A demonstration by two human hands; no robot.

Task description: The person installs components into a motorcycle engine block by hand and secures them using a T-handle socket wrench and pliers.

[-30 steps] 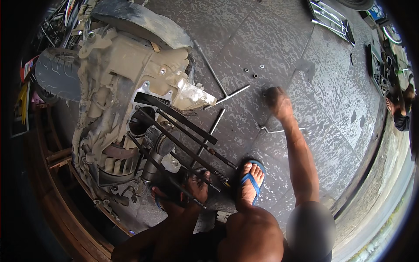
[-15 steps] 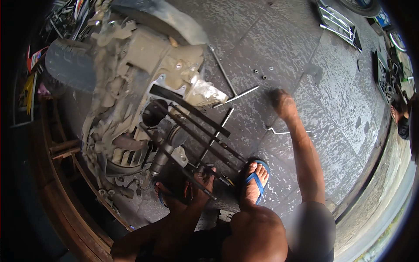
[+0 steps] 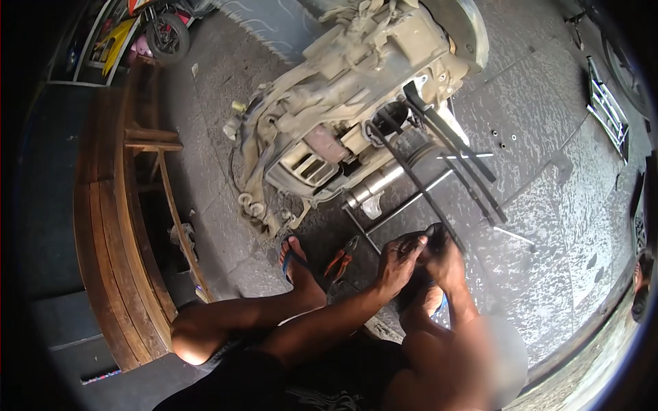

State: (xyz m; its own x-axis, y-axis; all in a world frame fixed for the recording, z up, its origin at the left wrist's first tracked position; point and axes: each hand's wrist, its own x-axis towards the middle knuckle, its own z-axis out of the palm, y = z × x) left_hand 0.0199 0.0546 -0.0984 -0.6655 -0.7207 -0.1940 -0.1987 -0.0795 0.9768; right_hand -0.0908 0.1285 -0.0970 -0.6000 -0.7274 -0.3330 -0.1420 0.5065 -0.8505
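Note:
My left hand (image 3: 401, 267) and my right hand (image 3: 444, 264) are closed together above my right foot, around something dark that I cannot make out; the right one is blurred. Their fingertips are by the ends of long dark rods (image 3: 473, 188) projecting from a dusty engine assembly (image 3: 363, 75), which has an open bore (image 3: 389, 113) and a cylindrical shaft (image 3: 384, 179). Metal T-handle wrenches (image 3: 404, 209) lie beneath the rods. Orange-handled pliers (image 3: 339, 264) lie on the floor left of my left hand.
A wooden bench (image 3: 113, 246) runs along the left, with a small motorbike (image 3: 164, 38) behind it. Small nuts (image 3: 503, 145) lie on the tiled floor (image 3: 562, 226). A metal frame (image 3: 606, 116) and a wheel (image 3: 624, 75) are at the right; another person's foot (image 3: 639, 277) shows at the far right.
The view has swung, shifting the engine rightward in the picture. My right hand has left the bare floor on the right and joined my left hand, which has risen beside it.

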